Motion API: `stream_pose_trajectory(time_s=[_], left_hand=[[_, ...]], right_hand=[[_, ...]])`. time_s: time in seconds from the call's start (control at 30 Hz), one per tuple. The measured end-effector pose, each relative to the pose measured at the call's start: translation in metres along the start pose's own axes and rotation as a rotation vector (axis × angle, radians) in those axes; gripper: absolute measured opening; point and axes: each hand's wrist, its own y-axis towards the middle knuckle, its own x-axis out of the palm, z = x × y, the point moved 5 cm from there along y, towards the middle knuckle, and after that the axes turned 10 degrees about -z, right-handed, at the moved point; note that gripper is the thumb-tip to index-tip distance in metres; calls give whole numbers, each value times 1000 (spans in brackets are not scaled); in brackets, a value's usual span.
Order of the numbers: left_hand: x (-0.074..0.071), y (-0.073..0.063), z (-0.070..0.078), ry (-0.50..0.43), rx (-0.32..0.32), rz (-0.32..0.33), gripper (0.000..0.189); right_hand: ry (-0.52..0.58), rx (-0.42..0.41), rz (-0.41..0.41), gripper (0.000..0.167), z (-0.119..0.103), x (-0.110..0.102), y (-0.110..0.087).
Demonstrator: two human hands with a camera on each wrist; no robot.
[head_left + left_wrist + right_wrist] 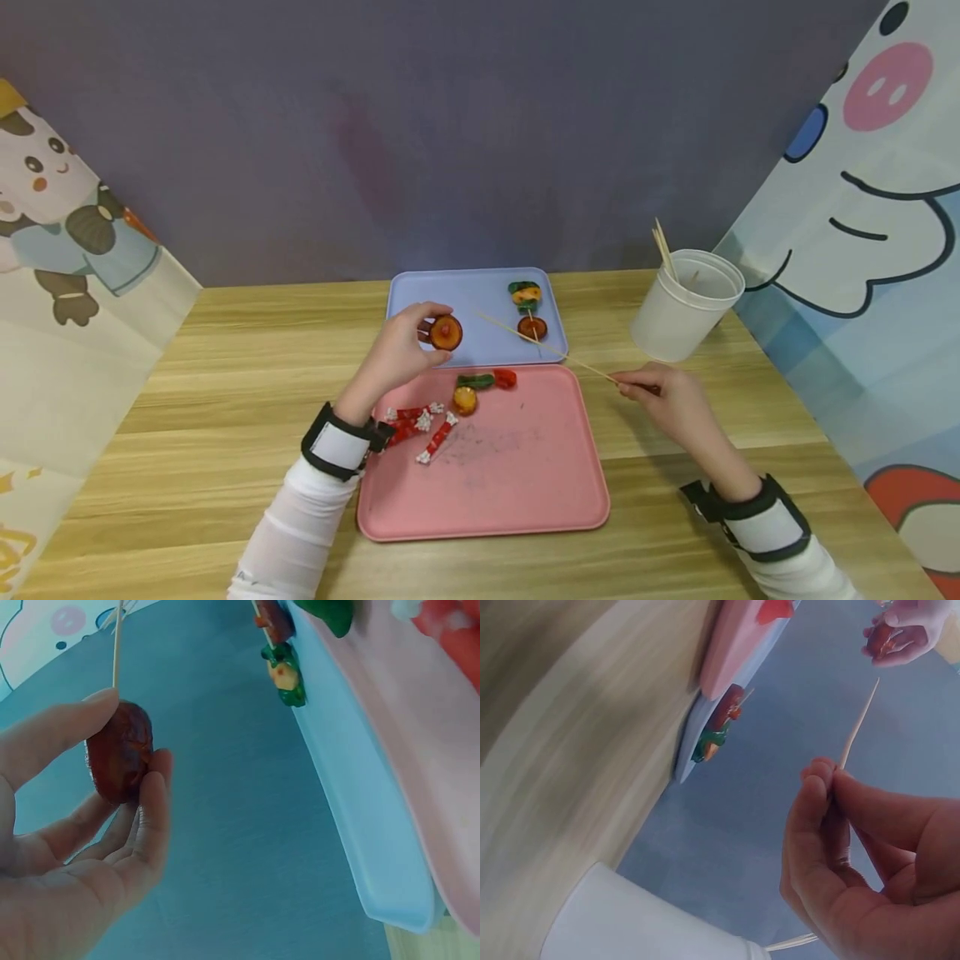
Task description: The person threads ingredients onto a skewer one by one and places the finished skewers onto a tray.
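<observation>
Toy food (446, 333), round and brown, is over the left part of the blue tray (465, 292) — from far off I see the left hand (399, 348) pinching it. The right hand (669, 402), out past the tray's right side, pinches a thin stick (558, 352). The stick slants over the tray — pointing at the toy food, near but not touching.

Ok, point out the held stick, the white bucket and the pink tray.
Held stick (854, 734), right wrist view, bare shaft.
White bucket (672, 321), head view, outer wall.
Pink tray (517, 479), head view, bare floor.
</observation>
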Motion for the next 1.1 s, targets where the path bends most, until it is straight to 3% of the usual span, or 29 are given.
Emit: stream_pose_trajectory(time_s=[0.23, 0.4, 0.7, 1.1], left_hand=[[-2, 2, 1, -128, -50, 27, 59], [-6, 3, 1, -164, -59, 63, 55], [-16, 6, 7, -232, -44, 124, 55], [-24, 3, 13, -277, -17, 140, 53]], right_hand=[[18, -8, -8, 18, -6, 0, -2], [26, -24, -3, 19, -13, -4, -1], [19, -90, 56, 21, -20, -8, 3], [51, -64, 56, 20, -23, -13, 4]])
